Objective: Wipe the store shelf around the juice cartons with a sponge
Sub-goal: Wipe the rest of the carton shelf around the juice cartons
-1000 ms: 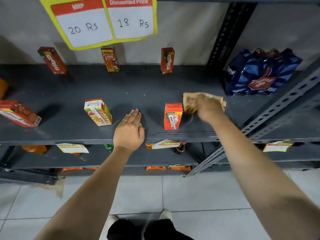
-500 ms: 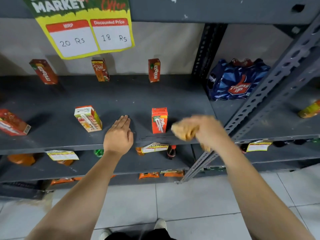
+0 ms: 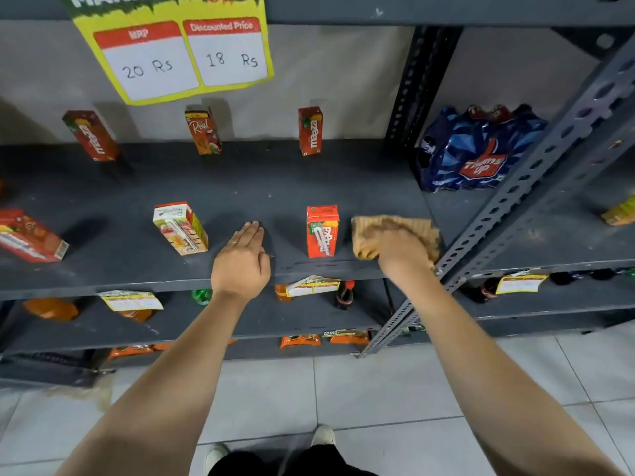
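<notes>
A: Head view — right hand [image 3: 400, 250] pressed down on a tan sponge [image 3: 391, 231], grip clamped on it, at the front right of the grey shelf [image 3: 240, 187]. The sponge sits just beside the orange Maaza carton [image 3: 322, 231], on its right, not clearly touching.

B: Left hand [image 3: 240, 266]?

A: Flat on the shelf, palm down, fingers straight — grip released, holding nothing. It rests between the orange carton and the white-topped carton [image 3: 180, 228].

B: How to do this stroke well?

A: My judgement: keep the sponge flat and run it close along the carton's side without nudging it. The carton is narrow, upright and probably tips easily. The left hand is near enough to steady it if needed. The slotted upright post [image 3: 515, 204] crowds the right hand, so short strokes there.

B: Surface?

A: Dark matte metal, with pale specks in the middle of the shelf — dust or crumbs, cannot tell which. 3 cartons stand along the back wall: a tilted Maaza [image 3: 91, 135], a Real [image 3: 202, 132] and another Maaza [image 3: 310, 131]. A red carton [image 3: 29, 237] lies on its side at far left.

B: Room?

A: Yellow price card [image 3: 178, 56] above reads 20 Rs and 18 Rs. A blue Thums Up pack [image 3: 477, 149] sits in the next bay. Lower shelves hold bottles and orange packets; the floor [image 3: 378, 389] is pale tile.
</notes>
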Motion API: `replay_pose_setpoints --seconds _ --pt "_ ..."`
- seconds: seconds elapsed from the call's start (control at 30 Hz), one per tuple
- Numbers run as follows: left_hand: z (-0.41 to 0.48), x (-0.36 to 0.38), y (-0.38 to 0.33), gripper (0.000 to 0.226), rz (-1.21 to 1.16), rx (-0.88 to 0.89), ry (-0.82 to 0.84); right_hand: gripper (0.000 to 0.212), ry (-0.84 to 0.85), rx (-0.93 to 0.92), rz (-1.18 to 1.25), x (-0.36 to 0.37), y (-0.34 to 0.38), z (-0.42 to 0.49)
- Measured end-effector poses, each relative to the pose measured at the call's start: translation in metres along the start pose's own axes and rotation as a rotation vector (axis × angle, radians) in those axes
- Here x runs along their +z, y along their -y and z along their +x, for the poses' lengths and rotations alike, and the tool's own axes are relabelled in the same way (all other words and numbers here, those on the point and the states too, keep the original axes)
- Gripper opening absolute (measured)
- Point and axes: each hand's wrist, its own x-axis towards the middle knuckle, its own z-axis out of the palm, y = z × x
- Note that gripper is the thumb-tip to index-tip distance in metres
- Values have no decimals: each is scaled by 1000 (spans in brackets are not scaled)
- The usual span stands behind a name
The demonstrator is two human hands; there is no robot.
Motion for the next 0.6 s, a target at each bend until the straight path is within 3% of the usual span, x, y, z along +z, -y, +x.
replay_pose_setpoints --seconds 0.13,0.2,0.27,0.37,0.47,0.6 --pt "0 1 1 54 10 10 -3 56 87 -185 69 -5 2 -65" --pt "0 2 1 54 15 13 -10 52 163 -139 183 -24 -1 -63" --pt "0 2 2 54 8 3 -18 38 131 -90 239 -45 1 -41" --pt "-1 2 1 51 4 4 -27 41 -29 -56 195 -57 13 10" --pt "0 3 2 46 -5 6 -31 59 39 -53 65 -43 39 38" --pt "-2 1 1 45 -10 1 -31 46 107 -3 -87 -10 47 30"
